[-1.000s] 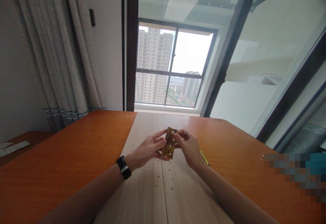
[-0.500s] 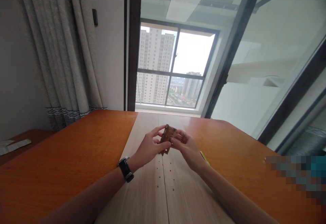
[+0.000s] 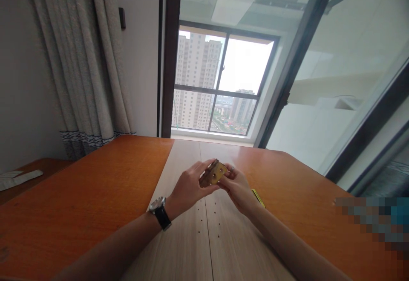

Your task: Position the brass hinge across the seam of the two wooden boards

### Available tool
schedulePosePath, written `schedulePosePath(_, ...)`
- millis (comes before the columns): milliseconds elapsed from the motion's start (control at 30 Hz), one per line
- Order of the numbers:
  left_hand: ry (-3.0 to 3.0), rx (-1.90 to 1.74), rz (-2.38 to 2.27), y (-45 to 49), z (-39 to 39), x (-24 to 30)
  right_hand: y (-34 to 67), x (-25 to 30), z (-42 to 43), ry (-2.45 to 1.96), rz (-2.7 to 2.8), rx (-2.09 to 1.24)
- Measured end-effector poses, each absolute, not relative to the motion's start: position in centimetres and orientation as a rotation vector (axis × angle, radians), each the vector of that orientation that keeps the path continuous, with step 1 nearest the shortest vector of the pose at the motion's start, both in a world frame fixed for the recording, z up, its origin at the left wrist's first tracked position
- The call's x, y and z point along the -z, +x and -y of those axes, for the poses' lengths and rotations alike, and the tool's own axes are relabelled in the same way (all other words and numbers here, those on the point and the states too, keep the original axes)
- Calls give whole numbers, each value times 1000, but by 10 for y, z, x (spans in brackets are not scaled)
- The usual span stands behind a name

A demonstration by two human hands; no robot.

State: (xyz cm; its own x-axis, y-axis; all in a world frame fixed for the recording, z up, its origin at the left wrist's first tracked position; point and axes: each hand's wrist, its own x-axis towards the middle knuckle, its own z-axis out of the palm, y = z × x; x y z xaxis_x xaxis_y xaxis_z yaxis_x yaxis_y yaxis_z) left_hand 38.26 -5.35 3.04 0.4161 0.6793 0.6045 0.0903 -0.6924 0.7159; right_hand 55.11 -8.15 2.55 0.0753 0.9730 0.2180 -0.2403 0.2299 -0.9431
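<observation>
A brass hinge (image 3: 213,173) with screw holes is held between both hands above two pale wooden boards (image 3: 188,161) that lie side by side on an orange table (image 3: 96,191). My left hand (image 3: 188,187), with a black watch on the wrist, pinches the hinge's left leaf. My right hand (image 3: 238,187), with a ring on one finger, grips its right side. The hinge is partly folded and tilted. Small drilled holes (image 3: 209,219) dot the boards just below the hands.
A yellow-green tool (image 3: 258,198) lies on the table, partly hidden behind my right wrist. Curtains (image 3: 83,68) hang at the left. A tall window (image 3: 223,89) and glass door frames stand beyond the table's far edge. A lower side table (image 3: 35,170) holds white items at the left.
The hinge has turned from standing nearly upright and open to lying tilted and partly folded between my fingers. Both hands stayed over the boards' seam.
</observation>
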Motion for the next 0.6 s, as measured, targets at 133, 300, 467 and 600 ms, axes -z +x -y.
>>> schedulePosePath(133,2202,-1286,-624,380,55,-32,550,-28,83,-870,1100,-1133)
schedulePosePath(300,2286,-1339,-614,379,53,-30,552,-30,83,-857,1123,-1078)
schedulePosePath(467,2346,-1365,-544,379,53,-29,557,-25,77,-844,1076,-983)
schedulePosePath(600,2456,-1328,-359,380,54,-33,558,-23,73,-834,997,-977)
